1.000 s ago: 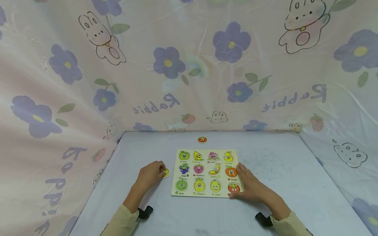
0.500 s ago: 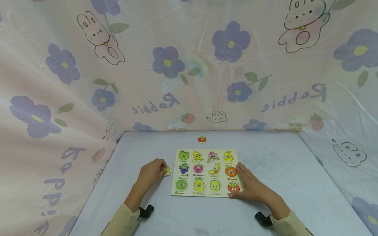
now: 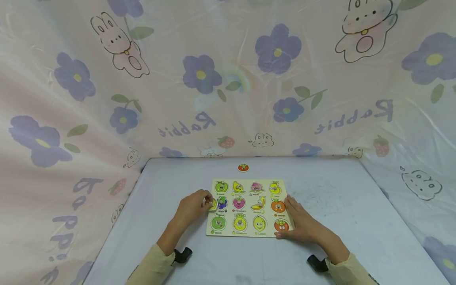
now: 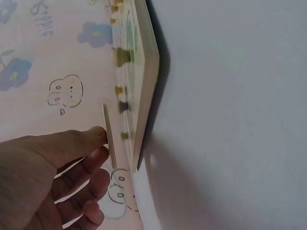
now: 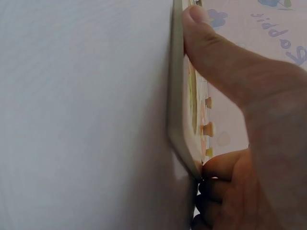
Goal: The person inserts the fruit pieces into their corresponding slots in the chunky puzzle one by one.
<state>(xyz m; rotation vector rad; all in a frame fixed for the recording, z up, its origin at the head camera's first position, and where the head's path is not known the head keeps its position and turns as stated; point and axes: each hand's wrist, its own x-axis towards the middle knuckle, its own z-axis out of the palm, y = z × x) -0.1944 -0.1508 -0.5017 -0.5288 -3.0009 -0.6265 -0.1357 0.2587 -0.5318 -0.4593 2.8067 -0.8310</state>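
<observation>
Between thumb and fingertips my left hand (image 3: 194, 206) pinches a thin yellow puzzle piece (image 3: 213, 204). In the head view it overlaps the left edge of the wooden fruit puzzle board (image 3: 230, 233), beside the grape piece (image 3: 222, 203). The left wrist view shows the yellow piece (image 4: 110, 136) edge-on, apart from the board (image 4: 146, 72). My right hand (image 3: 303, 223) rests at the board's right side, fingers along that edge and thumb on the near corner. No knob shows on the lemon picture (image 3: 259, 224) or the tomato picture (image 3: 281, 226).
A loose red tomato piece (image 3: 243, 168) lies behind the board on the white table (image 3: 171, 174). Knobs stand up from most of the board's pieces. A printed curtain (image 3: 235, 107) encloses the back and sides of the table.
My left hand has lifted the yellow piece off the table left of the board and carried it right, to the board's left edge. The right hand stays where it was.
</observation>
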